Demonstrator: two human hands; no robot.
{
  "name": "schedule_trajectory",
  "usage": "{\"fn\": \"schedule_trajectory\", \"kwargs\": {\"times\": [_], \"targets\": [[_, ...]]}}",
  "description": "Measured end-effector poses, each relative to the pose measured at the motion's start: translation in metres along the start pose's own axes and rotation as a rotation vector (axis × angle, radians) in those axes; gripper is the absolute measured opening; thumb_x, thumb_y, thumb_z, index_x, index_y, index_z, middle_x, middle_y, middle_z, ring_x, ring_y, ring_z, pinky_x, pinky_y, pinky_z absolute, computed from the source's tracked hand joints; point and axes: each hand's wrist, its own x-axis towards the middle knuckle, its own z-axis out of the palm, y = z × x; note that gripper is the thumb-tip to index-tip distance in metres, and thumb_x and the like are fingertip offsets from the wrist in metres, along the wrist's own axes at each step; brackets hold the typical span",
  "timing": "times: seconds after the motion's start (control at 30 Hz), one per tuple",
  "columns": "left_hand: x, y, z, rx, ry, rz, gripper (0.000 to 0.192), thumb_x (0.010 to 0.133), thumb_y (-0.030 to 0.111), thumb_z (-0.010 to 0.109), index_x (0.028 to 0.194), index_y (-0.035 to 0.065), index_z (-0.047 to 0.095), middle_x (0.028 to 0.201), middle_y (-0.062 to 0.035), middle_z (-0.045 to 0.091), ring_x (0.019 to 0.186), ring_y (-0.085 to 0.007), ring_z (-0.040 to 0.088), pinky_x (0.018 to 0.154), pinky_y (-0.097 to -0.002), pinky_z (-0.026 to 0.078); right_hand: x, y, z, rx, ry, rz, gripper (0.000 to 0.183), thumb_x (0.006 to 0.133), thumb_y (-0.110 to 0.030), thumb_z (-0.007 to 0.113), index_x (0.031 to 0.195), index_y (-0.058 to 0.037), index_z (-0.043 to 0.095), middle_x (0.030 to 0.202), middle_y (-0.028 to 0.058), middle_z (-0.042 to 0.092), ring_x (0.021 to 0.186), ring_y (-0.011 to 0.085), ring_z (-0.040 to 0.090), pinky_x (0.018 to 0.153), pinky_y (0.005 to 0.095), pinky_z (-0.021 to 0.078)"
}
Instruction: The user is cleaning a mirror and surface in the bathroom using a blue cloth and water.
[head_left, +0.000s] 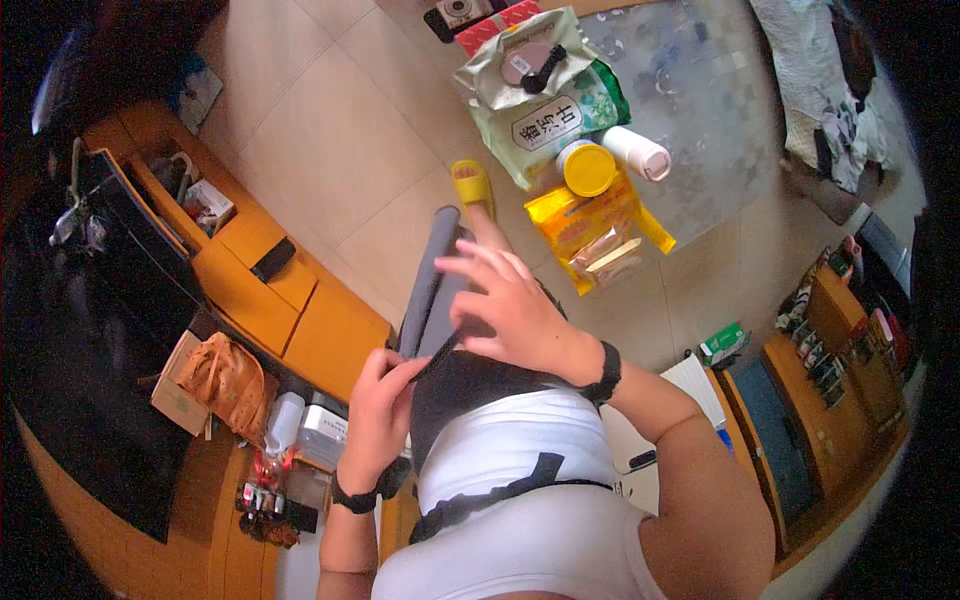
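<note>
My left hand (379, 412) pinches the end of a thin black strap (437, 360) between thumb and fingers, low in front of my waist. The strap runs up to my right hand (502, 307), whose fingers are spread and slightly blurred; whether they grip it I cannot tell. Just beyond the hands is a grey rolled mat or cloth (431, 277), partly hidden by my right hand. Black wristbands circle both wrists. Past my right hand, a yellow food package (592, 225), a tub with a yellow lid (589, 169) and a white bottle (636, 154) stand or lie together.
A large green-and-white bag (540, 127) lies beyond the yellow package, beside a patterned translucent sheet (697, 112). Wooden drawers (330, 337) flank me on the left, near a brown bag (225, 382). Wooden shelving (810, 420) stands at the right. A yellow slipper (471, 182) is on the tiled floor.
</note>
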Motion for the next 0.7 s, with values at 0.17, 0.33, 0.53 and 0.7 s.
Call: {"fn": "schedule_trajectory", "kwargs": {"times": [0.17,0.33,0.53,0.7], "targets": [[-0.033,0.004,-0.017,0.013,0.088,0.041,0.030,0.072,-0.013,0.052,0.097,-0.0010,0.061,0.084,-0.0145,0.050,0.076,-0.0291,0.053,0.068,-0.0307,0.044,-0.018,0.004,0.003,0.094,-0.197,0.091,0.027,0.065,-0.011,0.069,0.088,-0.0076,0.055,0.097,0.0098,0.060,0.099,0.0302,0.057,0.086,0.0400,0.0431],[-0.068,0.000,-0.025,0.170,-0.038,0.097,0.028,0.074,0.008,0.068,0.097,-0.0016,0.056,0.080,-0.0145,0.049,0.075,-0.0329,0.049,0.067,-0.0378,0.041,-0.040,-0.029,0.012,0.129,-0.099,0.098,0.027,0.067,-0.012,0.068,0.090,-0.0042,0.056,0.090,0.0114,0.060,0.087,0.0324,0.057,0.079,0.0380,0.0457],[-0.091,-0.023,-0.030,0.187,-0.259,0.336,0.025,0.073,0.008,0.071,0.090,-0.0031,0.056,0.079,-0.0146,0.052,0.073,-0.0314,0.050,0.067,-0.0360,0.042,-0.100,-0.063,0.045,0.013,0.218,-0.122,0.024,0.072,-0.019,0.061,0.087,-0.0010,0.057,0.097,0.0174,0.060,0.093,0.0358,0.057,0.082,0.0389,0.0454],[-0.098,-0.043,-0.037,-0.727,-0.651,0.151,0.034,0.074,0.005,0.070,0.103,-0.0044,0.056,0.106,-0.0094,0.059,0.097,-0.0169,0.055,0.086,-0.0279,0.044,-0.177,-0.121,0.077,0.305,0.265,0.235,0.035,0.081,-0.020,0.054,0.104,0.0054,0.052,0.093,0.0251,0.060,0.085,0.0351,0.060,0.079,0.0392,0.0469]]}}
